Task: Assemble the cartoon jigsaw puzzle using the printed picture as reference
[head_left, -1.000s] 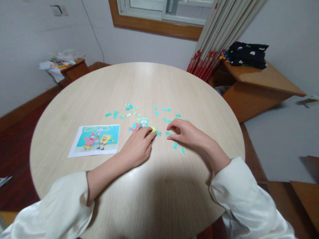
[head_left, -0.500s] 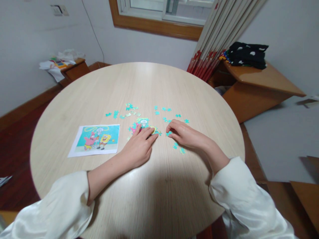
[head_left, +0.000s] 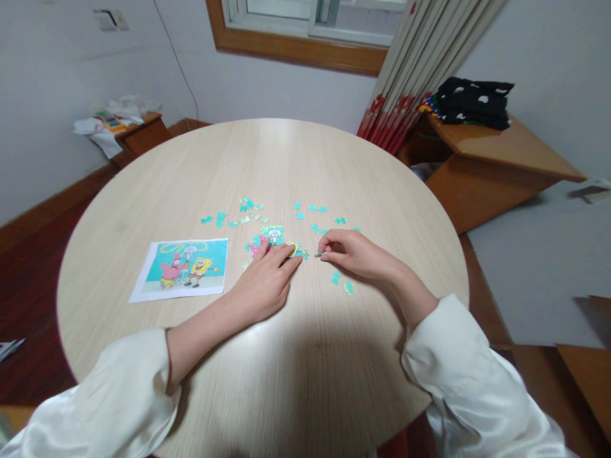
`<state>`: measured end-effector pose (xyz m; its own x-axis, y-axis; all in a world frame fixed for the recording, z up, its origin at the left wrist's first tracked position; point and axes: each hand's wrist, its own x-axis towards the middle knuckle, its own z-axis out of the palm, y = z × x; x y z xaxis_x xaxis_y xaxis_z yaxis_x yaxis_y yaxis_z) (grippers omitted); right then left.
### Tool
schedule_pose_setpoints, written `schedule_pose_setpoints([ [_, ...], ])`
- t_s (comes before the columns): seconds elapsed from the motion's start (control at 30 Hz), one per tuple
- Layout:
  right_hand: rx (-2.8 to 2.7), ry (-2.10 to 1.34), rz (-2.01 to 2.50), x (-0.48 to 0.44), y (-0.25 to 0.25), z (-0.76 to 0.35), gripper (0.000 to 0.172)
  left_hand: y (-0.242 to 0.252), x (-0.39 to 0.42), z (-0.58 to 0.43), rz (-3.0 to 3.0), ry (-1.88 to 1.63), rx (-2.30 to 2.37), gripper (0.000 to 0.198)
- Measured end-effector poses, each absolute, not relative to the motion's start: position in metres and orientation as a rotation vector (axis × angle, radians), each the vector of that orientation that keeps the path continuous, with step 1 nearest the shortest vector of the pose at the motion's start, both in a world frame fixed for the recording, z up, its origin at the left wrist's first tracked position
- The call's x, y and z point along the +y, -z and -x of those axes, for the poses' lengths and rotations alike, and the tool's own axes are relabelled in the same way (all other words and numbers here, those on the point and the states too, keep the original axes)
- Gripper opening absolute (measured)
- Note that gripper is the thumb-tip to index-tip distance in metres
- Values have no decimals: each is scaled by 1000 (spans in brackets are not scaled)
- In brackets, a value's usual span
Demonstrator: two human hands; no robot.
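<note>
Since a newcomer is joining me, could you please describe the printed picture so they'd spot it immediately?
On the round table, look left of the left hand. The printed picture there shows SpongeBob, Patrick and Squidward; unlike the small jigsaw pieces, it is one whole rectangular sheet.

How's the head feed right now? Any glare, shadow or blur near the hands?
Head view: pale glare on the tabletop, at its far edge and just below the left hand; head view: broad, soft shadow over its near middle; head view: loose puzzle pieces look soft, fine detail hard to make out.
</note>
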<state>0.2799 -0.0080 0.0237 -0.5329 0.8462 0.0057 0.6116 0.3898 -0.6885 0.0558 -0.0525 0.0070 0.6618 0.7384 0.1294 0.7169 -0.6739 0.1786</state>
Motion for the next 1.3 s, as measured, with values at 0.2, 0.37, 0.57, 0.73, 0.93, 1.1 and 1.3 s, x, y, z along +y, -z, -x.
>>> schedule_pose_setpoints([
  [0.2,-2090,-860,1185,-1,-17,-277,9,-8,-53,-57,-2754,-320,1203,41],
  [0.37,-2028,-884,1155,9,-9,-266,14,-10,-54,-58,-2734,-275,1218,42],
  [0.57,-1981,-953,1135,12,-8,-255,14,-10,-54,-59,-2729,-254,1223,42],
  [0.73,-1982,-874,1142,10,-7,-248,13,-9,-54,-58,-2728,-254,1214,43],
  [0.93,-1903,-858,1115,11,-1,-240,11,-9,-54,-58,-2704,-264,1216,43],
  [1.1,-1871,-862,1118,13,5,-238,7,-10,-54,-58,-2717,-231,1216,44],
  [1.3,-1888,-854,1110,15,9,-240,9,-7,-53,-57,-2733,-281,1208,43],
])
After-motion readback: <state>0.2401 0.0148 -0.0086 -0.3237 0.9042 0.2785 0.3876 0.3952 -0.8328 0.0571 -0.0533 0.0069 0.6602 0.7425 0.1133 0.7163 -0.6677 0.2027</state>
